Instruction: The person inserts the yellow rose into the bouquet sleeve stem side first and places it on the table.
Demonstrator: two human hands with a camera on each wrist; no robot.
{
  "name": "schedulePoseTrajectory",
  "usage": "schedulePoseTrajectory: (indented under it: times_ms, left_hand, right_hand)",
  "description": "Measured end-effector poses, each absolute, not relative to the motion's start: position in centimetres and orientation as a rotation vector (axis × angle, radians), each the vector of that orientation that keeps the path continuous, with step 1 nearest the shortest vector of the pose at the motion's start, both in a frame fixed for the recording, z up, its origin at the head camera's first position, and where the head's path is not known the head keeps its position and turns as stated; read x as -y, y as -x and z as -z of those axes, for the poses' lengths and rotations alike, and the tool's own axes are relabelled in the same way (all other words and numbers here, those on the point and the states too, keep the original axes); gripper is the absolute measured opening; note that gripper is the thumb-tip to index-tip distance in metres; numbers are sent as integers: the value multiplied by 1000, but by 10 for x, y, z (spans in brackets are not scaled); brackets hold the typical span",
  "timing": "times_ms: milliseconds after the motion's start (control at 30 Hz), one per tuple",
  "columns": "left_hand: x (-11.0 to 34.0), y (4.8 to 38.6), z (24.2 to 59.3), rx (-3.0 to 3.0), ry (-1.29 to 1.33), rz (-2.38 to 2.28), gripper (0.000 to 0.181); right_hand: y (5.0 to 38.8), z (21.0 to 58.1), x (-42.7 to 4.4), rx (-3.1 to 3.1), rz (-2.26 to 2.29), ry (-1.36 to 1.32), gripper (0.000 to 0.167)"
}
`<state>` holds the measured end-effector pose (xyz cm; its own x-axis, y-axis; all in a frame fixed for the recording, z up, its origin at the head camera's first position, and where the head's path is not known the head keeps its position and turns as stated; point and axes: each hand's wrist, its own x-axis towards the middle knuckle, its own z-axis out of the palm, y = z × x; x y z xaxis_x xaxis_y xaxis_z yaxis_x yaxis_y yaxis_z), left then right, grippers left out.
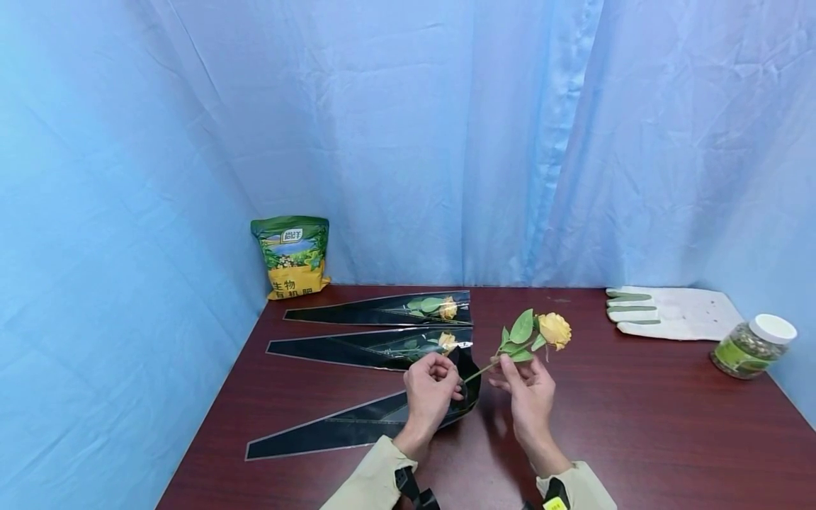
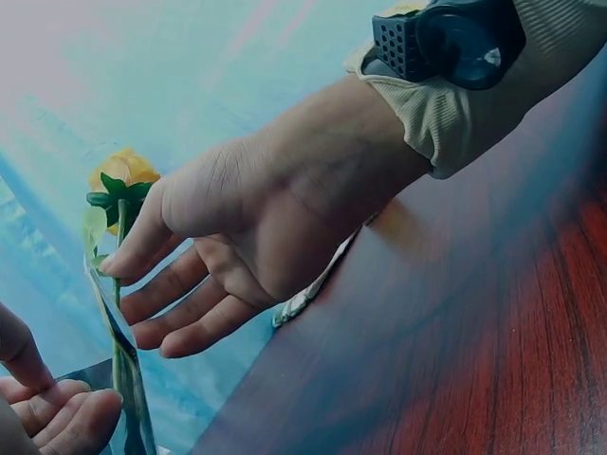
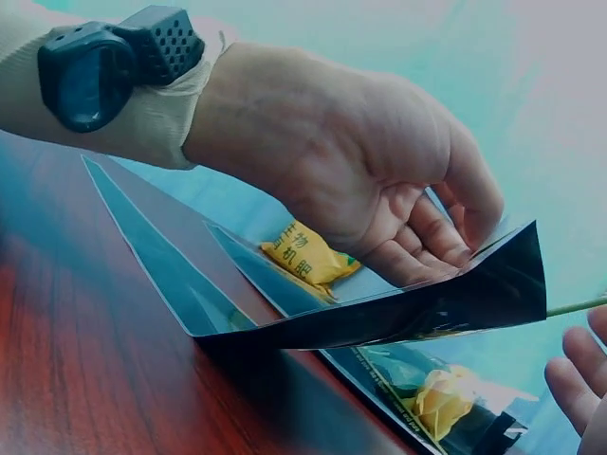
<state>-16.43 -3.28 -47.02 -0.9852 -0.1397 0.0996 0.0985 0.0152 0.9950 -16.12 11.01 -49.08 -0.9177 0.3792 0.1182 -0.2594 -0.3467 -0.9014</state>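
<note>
My right hand [image 1: 532,398] pinches the green stem of a yellow rose [image 1: 554,331] between thumb and fingers, just below its leaves. The bloom points to the right. The stem's lower end runs into the mouth of a tapered black flower sleeve [image 1: 331,431]. My left hand [image 1: 431,391] pinches that sleeve's wide end, which is lifted off the table. In the right wrist view the sleeve [image 3: 379,318] rises from the table to the left fingers. In the left wrist view the rose [image 2: 123,180] stands beside the right thumb. How deep the stem sits is hidden.
Two more sleeves, a far one [image 1: 357,309] and a nearer one [image 1: 338,350], each with a yellow rose, lie behind on the dark red table [image 1: 637,425]. A fertilizer bag [image 1: 292,256] stands back left. Gloves [image 1: 682,313] and a white-lidded jar [image 1: 749,348] are at the right.
</note>
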Motion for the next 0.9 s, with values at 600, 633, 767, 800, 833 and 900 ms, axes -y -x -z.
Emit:
schedulePoseTrajectory:
  times_ms: [600, 633, 767, 800, 833, 900]
  left_hand:
    - [31, 159, 464, 2100, -6, 2060, 7]
    - [31, 158, 464, 2101, -5, 2057, 7]
    - [31, 157, 462, 2098, -1, 2045, 6]
    - [31, 157, 461, 2098, -1, 2041, 6]
    - [32, 157, 461, 2097, -1, 2039, 5]
    - [32, 158, 461, 2088, 2, 2039, 4]
  right_hand:
    - [153, 486, -99, 1655, -2294, 246, 27]
    - [153, 486, -98, 1673, -2292, 249, 27]
    - [153, 486, -98, 1761, -2288, 244, 25]
    - [152, 486, -98, 1782, -2292, 240, 25]
    - [153, 486, -98, 1796, -2297, 240, 25]
    - [153, 485, -98, 1805, -2315, 236, 26]
